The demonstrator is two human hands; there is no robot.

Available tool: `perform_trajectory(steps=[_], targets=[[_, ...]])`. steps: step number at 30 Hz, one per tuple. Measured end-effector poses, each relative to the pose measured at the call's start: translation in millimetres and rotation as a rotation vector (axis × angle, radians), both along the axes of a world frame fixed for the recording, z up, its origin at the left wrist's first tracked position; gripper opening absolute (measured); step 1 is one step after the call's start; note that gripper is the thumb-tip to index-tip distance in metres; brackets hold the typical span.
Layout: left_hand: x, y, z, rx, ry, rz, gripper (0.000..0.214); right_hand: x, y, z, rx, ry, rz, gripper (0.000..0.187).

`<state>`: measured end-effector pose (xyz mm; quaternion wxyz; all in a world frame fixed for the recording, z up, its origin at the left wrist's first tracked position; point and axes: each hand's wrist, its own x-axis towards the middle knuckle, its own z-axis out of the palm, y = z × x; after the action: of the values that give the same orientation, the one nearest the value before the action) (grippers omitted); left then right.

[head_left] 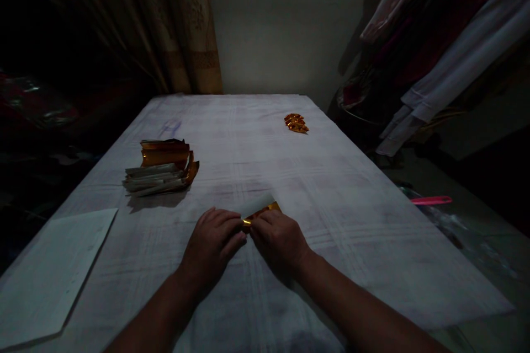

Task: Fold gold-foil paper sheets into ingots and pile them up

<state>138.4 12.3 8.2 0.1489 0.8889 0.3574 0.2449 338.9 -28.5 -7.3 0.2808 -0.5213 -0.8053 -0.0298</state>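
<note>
Near the front middle of the table, a sheet of gold foil paper (261,209) lies partly folded, its pale back showing along the far side. My left hand (213,240) pinches its left end between thumb and fingers. My right hand (281,237) grips the same sheet a little to the right, fingers pressed together and covering part of it. To the left stands a loose stack of gold foil paper (161,168), with pale and gold sides showing. Far right on the table sits a small cluster of folded gold foil pieces (295,123).
A pale checked cloth covers the table (331,242). A white sheet or board (62,270) lies at the left edge. Beyond are a curtain (182,27) and a wall (285,38). Clothes (447,60) hang at right, above a pink-handled thing (433,200).
</note>
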Motion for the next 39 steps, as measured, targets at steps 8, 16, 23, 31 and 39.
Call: perform_trajectory(steps=[8, 16, 23, 31, 39], targets=[[5, 4, -1.1, -0.033, -0.016, 0.087, 0.013, -2, 0, 19.5, -0.288, 0.069, -0.078, 0.013], [9, 7, 0.7, -0.035, 0.019, 0.130, 0.011, -8, 3, 33.7, -0.453, 0.056, -0.213, 0.010], [15, 7, 3.3, -0.053, 0.036, 0.165, 0.013, -13, 6, 36.4, -0.513, 0.052, -0.300, 0.012], [23, 6, 6.4, -0.046, 0.067, 0.216, 0.018, -13, 8, 30.6, -0.476, 0.049, -0.330, 0.013], [26, 5, 4.6, -0.052, 0.090, 0.244, 0.015, -16, 8, 30.3, -0.473, 0.053, -0.351, 0.014]])
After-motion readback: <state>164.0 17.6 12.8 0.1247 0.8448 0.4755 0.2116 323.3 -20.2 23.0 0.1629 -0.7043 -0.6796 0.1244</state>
